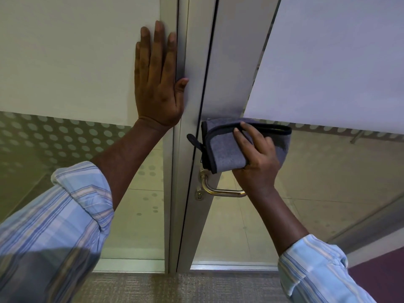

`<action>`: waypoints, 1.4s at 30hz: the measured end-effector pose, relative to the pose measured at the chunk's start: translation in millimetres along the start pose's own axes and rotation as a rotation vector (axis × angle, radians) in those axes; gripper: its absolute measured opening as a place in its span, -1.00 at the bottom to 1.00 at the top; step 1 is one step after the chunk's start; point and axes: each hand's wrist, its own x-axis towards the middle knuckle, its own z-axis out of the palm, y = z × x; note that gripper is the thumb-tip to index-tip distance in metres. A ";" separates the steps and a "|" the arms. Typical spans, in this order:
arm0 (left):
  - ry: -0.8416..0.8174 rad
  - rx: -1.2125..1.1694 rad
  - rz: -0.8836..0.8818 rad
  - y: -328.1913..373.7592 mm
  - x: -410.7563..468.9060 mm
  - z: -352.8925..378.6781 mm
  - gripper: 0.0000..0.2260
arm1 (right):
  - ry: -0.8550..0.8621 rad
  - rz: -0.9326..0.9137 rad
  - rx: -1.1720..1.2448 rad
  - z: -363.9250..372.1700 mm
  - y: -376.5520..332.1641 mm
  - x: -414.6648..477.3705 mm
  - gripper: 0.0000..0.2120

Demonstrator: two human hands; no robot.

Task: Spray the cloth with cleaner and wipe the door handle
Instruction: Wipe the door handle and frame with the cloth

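Head view: left hand (157,84) lies flat, fingers straight and close together, palm on the white panel (65,51), thumb on the metal frame (182,62).
Right hand (255,162): fingers curled over a folded grey cloth (225,149), gripping it.
Cloth: pressed to the door (225,73), just above the handle (220,190); its lower corner reaches the handle's base, contact unclear.
Handle: silver lever pointing right, its end hidden behind the right wrist.
Surface: frosted panels above, dotted glass (65,138) below.
Room: grey carpet (196,287) at the door's foot; tiled floor beyond the glass.
Count: two hands, two striped sleeves (65,215), one cloth, one handle.
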 end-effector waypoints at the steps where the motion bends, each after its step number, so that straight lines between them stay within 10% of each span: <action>1: 0.001 0.000 -0.001 0.1 -0.2 0.0 -0.46 | -0.017 0.010 -0.005 2.0 0.3 -0.6 -0.62; 42: 0.057 0.023 0.011 -7.5 -5.3 11.1 -0.48 | -0.595 0.059 0.124 19.4 10.5 -51.4 -0.64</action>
